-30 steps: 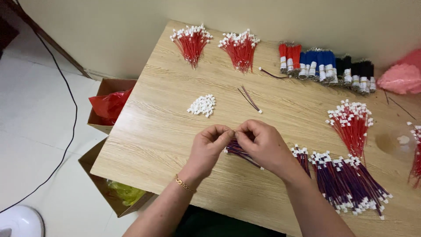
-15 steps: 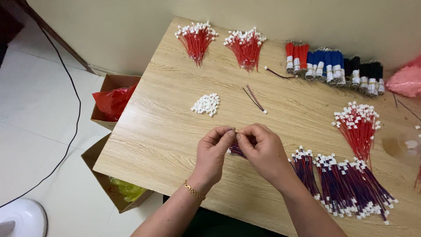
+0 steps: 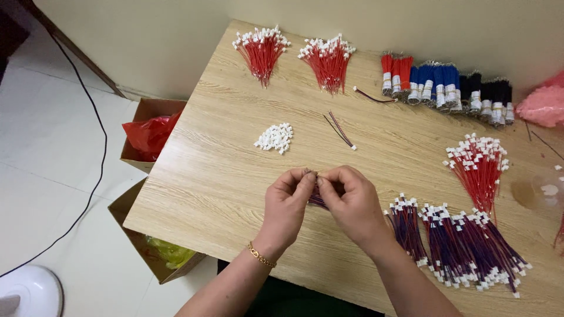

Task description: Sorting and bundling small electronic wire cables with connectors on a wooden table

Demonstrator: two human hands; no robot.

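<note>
My left hand (image 3: pixel 286 205) and my right hand (image 3: pixel 351 202) meet over the front of the wooden table (image 3: pixel 223 158). Both pinch a small bundle of purple wires (image 3: pixel 317 198) between their fingertips; most of it is hidden by the fingers. A gold bracelet sits on my left wrist. A small heap of white connectors (image 3: pixel 274 138) lies just beyond my left hand. A loose wire pair (image 3: pixel 341 130) lies beyond my right hand. Bundles of purple wires with white connectors (image 3: pixel 458 243) lie to the right of my right hand.
Red wire bunches (image 3: pixel 261 50) (image 3: pixel 329 58) (image 3: pixel 479 167) lie at the back and right. Banded red, blue and black wire bundles (image 3: pixel 449 85) line the far edge beside a pink bag (image 3: pixel 540 105). Cardboard boxes (image 3: pixel 147 132) stand on the floor left, near a black cable.
My hands stay together on the purple wires, fingers working slightly. The view has shifted a little; the objects on the table have not moved.
</note>
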